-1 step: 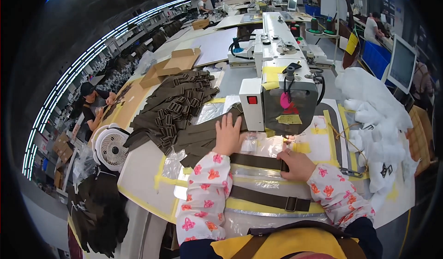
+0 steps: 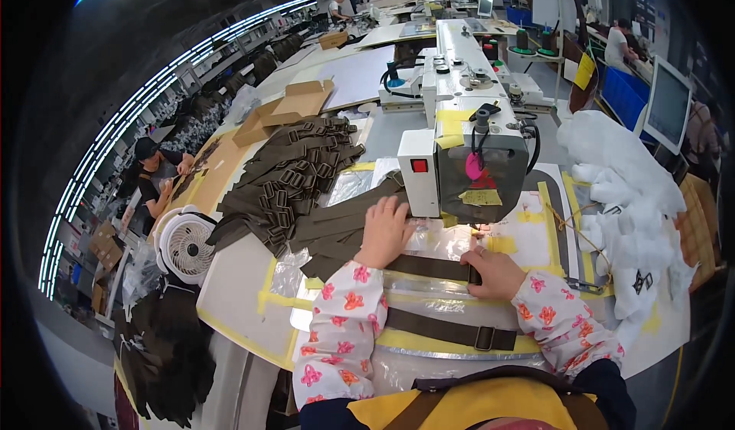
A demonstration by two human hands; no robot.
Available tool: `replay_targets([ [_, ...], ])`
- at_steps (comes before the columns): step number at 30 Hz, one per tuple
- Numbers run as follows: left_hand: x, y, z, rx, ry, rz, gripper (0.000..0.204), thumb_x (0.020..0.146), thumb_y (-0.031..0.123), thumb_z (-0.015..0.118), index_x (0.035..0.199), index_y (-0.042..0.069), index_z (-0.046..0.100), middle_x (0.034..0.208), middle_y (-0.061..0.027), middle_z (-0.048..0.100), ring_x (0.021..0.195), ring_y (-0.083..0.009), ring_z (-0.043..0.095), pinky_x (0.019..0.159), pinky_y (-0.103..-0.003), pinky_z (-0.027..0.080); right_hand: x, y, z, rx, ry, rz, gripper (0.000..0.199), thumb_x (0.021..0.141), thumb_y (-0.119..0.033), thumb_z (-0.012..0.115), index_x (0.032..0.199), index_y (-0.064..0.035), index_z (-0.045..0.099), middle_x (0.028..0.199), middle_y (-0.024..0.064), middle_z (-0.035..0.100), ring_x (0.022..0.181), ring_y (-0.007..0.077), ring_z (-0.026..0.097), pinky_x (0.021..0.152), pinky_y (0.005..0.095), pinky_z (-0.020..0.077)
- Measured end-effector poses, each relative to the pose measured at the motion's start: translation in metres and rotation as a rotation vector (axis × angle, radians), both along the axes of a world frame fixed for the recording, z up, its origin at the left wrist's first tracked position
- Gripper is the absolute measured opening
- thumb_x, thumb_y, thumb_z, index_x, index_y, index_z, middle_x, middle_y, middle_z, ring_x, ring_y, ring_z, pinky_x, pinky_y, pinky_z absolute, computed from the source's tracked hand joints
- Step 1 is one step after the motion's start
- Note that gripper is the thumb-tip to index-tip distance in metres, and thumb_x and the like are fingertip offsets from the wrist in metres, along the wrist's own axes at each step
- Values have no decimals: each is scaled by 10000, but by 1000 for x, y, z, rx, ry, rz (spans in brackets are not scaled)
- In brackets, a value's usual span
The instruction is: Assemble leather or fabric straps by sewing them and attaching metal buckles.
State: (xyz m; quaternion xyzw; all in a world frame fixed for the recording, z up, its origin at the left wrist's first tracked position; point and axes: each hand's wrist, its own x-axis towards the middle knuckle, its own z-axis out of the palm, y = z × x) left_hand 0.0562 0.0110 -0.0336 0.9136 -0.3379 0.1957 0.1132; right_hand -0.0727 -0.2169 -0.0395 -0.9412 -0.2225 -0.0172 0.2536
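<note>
My left hand (image 2: pixel 384 232) lies palm down on the edge of several dark brown webbing straps (image 2: pixel 333 227), fingers bent and slightly apart. A single strap (image 2: pixel 429 268) runs from under that hand to my right hand (image 2: pixel 494 274). My right hand is closed on this strap's buckle end, thumb and fingers at the dark buckle (image 2: pixel 472 274), partly hidden. Closer to me, a second strap (image 2: pixel 436 328) lies flat with a rectangular buckle (image 2: pixel 484 338) near its right end. Just beyond my hands stands the head of a white sewing machine (image 2: pixel 478 154).
A heap of buckled straps (image 2: pixel 295 170) lies at left, before an open cardboard box (image 2: pixel 287 108). A white fan (image 2: pixel 187 246) stands at the table's left edge. White wrapping (image 2: pixel 628 200) and a monitor (image 2: pixel 668 108) are at right. Another person (image 2: pixel 157 170) sits far left.
My left hand has shifted slightly right and its fingers are more bent and closer together. My right hand has barely moved on the buckle end.
</note>
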Motion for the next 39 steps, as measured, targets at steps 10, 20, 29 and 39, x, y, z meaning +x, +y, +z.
replay_targets([
  [10, -48, -33, 7, -348, 259, -256, 155, 767, 147, 632, 744, 1, 583, 689, -151, 565, 650, -315, 547, 592, -390, 427, 10, -7, -5, 391, -54, -15, 450, 655, -110, 685, 1059, -81, 488, 890, 98, 525, 653, 211, 560, 582, 302, 466],
  [20, -73, -64, -20, -529, 759, -250, 319, 870, 281, 519, 753, -8, 586, 633, -117, 596, 552, -264, 574, 541, -355, 445, 13, -12, -15, 1335, 263, -227, 410, 754, 32, 626, 1092, -2, 398, 1044, 103, 480, 811, 149, 565, 642, 259, 500],
  [29, -60, -88, -28, -1034, 1142, -70, 196, 856, 172, 572, 791, -13, 573, 626, -12, 572, 540, -53, 525, 489, -205, 413, 19, 0, -35, 1246, 117, -273, 438, 751, 7, 647, 1099, 20, 381, 906, 84, 531, 736, 120, 566, 614, 226, 480],
  [39, -55, -109, -22, -199, 291, -136, 117, 759, 120, 539, 753, 6, 565, 673, -173, 593, 634, -354, 582, 585, -438, 464, 32, -23, -54, 786, -51, -511, 365, 735, 15, 639, 1086, -8, 542, 723, -2, 551, 602, 56, 480, 556, 175, 403],
])
